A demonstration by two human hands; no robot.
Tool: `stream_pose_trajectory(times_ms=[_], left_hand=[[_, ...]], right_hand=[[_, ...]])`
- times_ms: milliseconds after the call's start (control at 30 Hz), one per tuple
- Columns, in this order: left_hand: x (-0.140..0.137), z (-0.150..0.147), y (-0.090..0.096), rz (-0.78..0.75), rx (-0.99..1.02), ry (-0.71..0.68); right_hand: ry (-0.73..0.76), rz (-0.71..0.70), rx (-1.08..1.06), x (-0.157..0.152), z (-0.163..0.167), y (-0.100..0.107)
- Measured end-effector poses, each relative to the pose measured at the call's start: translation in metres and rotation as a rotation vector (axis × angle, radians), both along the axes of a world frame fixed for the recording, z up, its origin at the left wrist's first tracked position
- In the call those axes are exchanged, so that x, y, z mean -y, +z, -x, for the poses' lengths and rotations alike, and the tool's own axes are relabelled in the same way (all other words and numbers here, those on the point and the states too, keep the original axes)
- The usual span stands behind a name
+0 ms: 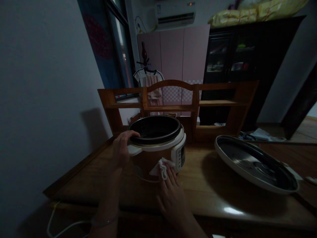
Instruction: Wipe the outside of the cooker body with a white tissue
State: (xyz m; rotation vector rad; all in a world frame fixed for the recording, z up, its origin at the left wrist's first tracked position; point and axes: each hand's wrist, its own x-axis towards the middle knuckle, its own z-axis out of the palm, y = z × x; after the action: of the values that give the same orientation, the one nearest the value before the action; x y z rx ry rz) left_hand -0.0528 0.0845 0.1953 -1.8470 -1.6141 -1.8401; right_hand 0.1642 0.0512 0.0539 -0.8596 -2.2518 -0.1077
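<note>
An electric pressure cooker stands upright and lidless on the wooden desk, its dark inner pot showing at the top. My left hand grips the cooker's rim at the left side handle, fingers over the edge. Low on the cooker's front, my right hand presses a crumpled white cloth against the outer wall, just left of the control panel. The cooker's lid lies on the desk to the right, its inner side facing up.
The wooden desk has a shelf rack along its back edge. A pale wall rises close on the left. A white cable hangs at the front left. Pink wardrobe doors and a dark cabinet stand behind.
</note>
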Motion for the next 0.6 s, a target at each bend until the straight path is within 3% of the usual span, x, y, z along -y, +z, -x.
stream_pose_trajectory(times_ms=[133, 400, 600], left_hand=[[0.000, 0.000, 0.000, -0.001, 0.010, -0.014], [0.001, -0.001, 0.002, 0.005, 0.013, -0.001], [0.001, -0.002, 0.002, 0.006, 0.015, -0.004]], right_hand=[[-0.028, -0.003, 0.016, 0.002, 0.001, -0.008], [-0.033, -0.113, -0.060, -0.015, 0.014, 0.040], [-0.049, -0.174, -0.086, -0.024, 0.023, 0.033]])
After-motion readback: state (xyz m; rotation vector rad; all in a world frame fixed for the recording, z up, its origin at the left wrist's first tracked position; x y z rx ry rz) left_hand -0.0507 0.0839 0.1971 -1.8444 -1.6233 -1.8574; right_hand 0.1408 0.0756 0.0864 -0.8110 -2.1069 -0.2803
